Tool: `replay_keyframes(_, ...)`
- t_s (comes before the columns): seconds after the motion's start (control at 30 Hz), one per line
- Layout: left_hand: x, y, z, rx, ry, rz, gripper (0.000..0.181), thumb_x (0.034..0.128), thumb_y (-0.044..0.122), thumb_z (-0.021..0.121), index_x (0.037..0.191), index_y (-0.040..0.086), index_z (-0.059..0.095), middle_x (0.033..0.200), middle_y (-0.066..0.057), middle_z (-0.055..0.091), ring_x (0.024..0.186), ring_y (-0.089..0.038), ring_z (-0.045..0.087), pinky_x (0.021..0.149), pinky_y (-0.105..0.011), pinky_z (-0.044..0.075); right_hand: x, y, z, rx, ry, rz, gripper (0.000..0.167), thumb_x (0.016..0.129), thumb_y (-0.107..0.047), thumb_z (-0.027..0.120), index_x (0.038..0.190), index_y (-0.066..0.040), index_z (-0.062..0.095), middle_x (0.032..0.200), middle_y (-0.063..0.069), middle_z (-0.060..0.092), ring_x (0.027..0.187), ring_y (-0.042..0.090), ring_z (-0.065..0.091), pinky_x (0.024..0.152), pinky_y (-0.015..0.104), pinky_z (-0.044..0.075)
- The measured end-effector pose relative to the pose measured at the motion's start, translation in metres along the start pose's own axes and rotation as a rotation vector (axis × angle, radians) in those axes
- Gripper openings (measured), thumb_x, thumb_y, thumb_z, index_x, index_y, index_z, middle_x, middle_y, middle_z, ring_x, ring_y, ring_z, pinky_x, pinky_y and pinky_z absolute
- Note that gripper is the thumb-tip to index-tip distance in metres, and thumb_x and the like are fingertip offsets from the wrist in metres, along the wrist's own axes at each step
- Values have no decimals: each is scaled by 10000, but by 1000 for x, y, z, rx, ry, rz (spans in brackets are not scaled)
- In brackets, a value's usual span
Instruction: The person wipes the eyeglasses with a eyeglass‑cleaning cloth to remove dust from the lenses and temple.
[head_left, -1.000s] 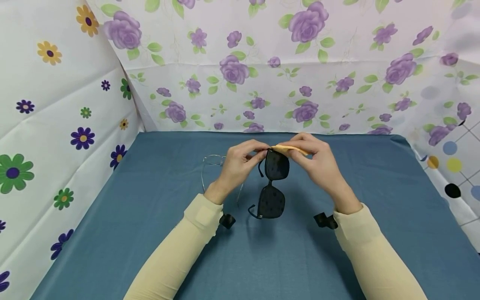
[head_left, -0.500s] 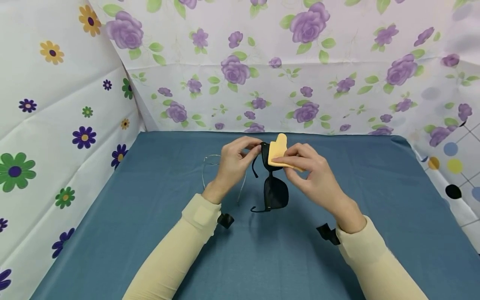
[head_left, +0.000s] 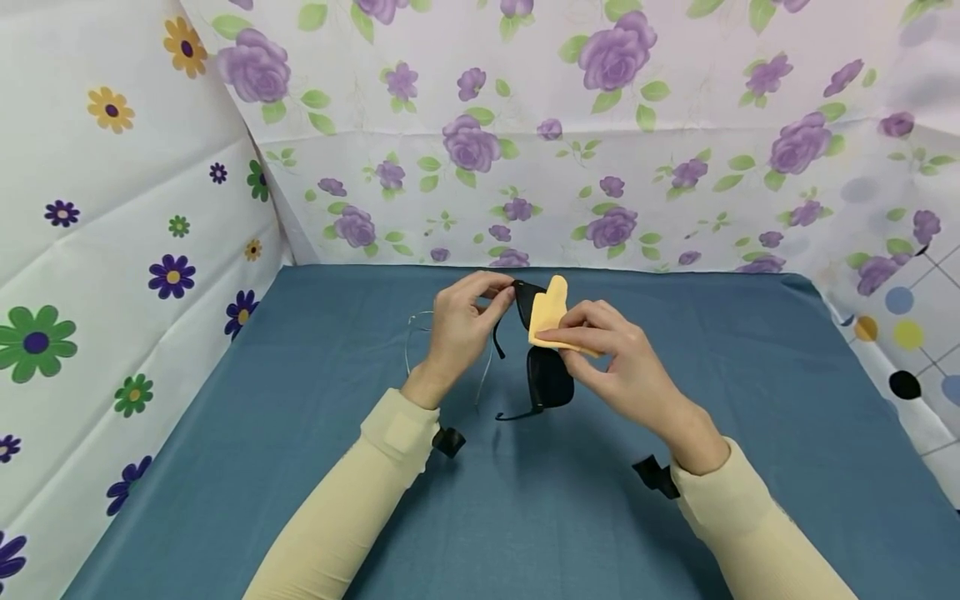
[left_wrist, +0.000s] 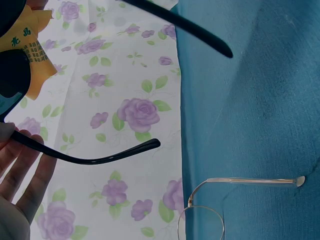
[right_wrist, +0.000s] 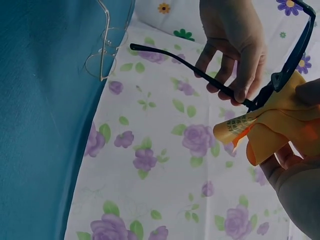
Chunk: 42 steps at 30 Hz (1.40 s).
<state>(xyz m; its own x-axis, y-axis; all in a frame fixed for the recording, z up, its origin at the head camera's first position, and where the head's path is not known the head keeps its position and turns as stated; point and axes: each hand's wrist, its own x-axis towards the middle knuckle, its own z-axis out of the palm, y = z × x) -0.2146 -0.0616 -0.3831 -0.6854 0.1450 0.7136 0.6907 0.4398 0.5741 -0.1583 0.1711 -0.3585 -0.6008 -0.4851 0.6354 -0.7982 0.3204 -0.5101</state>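
Note:
My left hand (head_left: 463, 323) pinches black sunglasses (head_left: 551, 379) by the upper corner of the frame, near a temple's hinge, so they hang one lens above the other over the table. Between the fingers and thumb of my right hand (head_left: 622, 354) is a yellow cleaning cloth (head_left: 547, 315), held against the upper lens and covering much of it. In the left wrist view the cloth (left_wrist: 37, 50) shows printed characters behind the dark lenses. The right wrist view shows the cloth (right_wrist: 275, 125) folded around the lens area, with one black temple (right_wrist: 185, 67) running past my left fingers.
Thin metal-rimmed glasses (head_left: 408, 342) lie on the blue tablecloth (head_left: 315, 467), partly hidden behind my left hand. A flower-printed sheet (head_left: 420, 100) rises at the table's back edge, with another on the left side.
The right hand has drawn back and lower, bringing the yellow cloth from the top corner down over the upper lens. The left hand and sunglasses have shifted slightly left.

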Motion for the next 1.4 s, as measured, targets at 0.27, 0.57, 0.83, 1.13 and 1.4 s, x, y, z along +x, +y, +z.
replay_keyframes(0.27,2,1,1,15,23,-18,157,1018,131,699,1107,23,770,1030,-121,745,885,-245,722,677,-343,623,-2,-1,-3,18,-22,8,349,947,100,679,1200,-109,796,1075,-18,653,911,133,507,739,297,395)
replay_keyframes(0.57,0,0,0,-17,5,-12,148,1017,130,701,1109,39,772,1033,-108,745,903,-232,722,692,-332,621,0,-2,-17,94,88,259,244,1044,-62,636,1228,-128,783,1066,-16,672,902,135,577,776,305,440)
replay_keyframes(0.83,0,4,1,-11,-104,7,149,1023,174,700,1110,80,778,1065,-51,749,920,-161,710,698,-266,605,23,-2,-6,-22,176,251,236,1050,-81,624,1213,-120,791,1022,28,668,849,155,574,735,308,456)
replay_keyframes(1.13,1,7,2,51,-197,57,135,1026,138,690,1119,84,772,1072,-51,744,932,-163,710,720,-255,601,30,10,0,-212,-11,13,258,964,35,706,1181,-77,787,1025,73,602,902,225,480,746,394,400)
replay_keyframes(1.4,-1,5,-1,41,-169,58,131,1017,143,698,1105,79,771,1043,-47,743,913,-151,708,674,-252,586,24,5,0,-235,-82,-54,274,949,22,725,1152,-143,804,1019,44,584,909,207,463,733,371,381)
